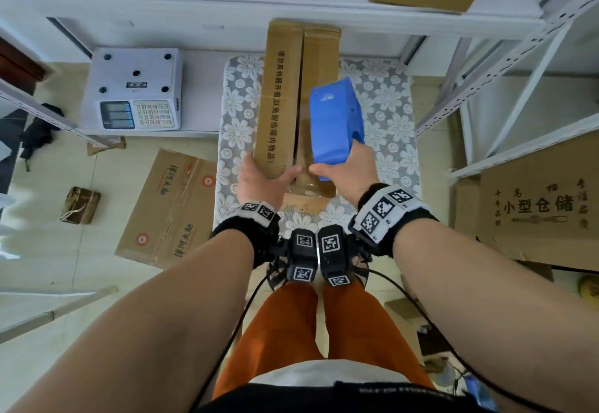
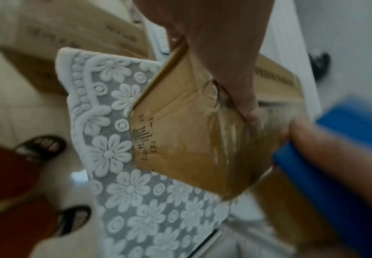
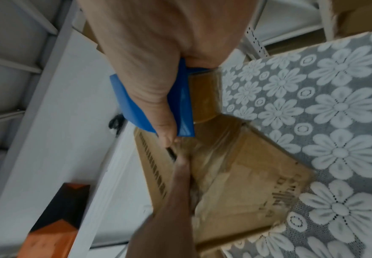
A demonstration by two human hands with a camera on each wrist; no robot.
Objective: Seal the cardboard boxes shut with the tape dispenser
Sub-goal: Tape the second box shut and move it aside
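Box: we see a long brown cardboard box (image 1: 285, 98), centre seam open, clear tape beneath our thumbs.
Left hand (image 1: 259, 182): fingers curled over its near end.
Right hand (image 1: 350, 169): wrapped round the blue tape dispenser (image 1: 335, 127).

The tape dispenser (image 1: 335, 127) is blue, the cardboard box (image 1: 285, 94) brown with black print, the tabletop (image 1: 385, 114) cover grey with white flowers.

**Bright overhead view, soft and smeared wrist views**

The head view is evenly and brightly lit, with faint shadows and straight shelf rails (image 1: 505, 59) bowing toward the right edge. Both wrist views are dimmer and blurred. In the left wrist view the blue tape dispenser (image 2: 335, 174) at lower right is smeared. Clear tape on the cardboard box (image 3: 235, 174) shows pale glare.
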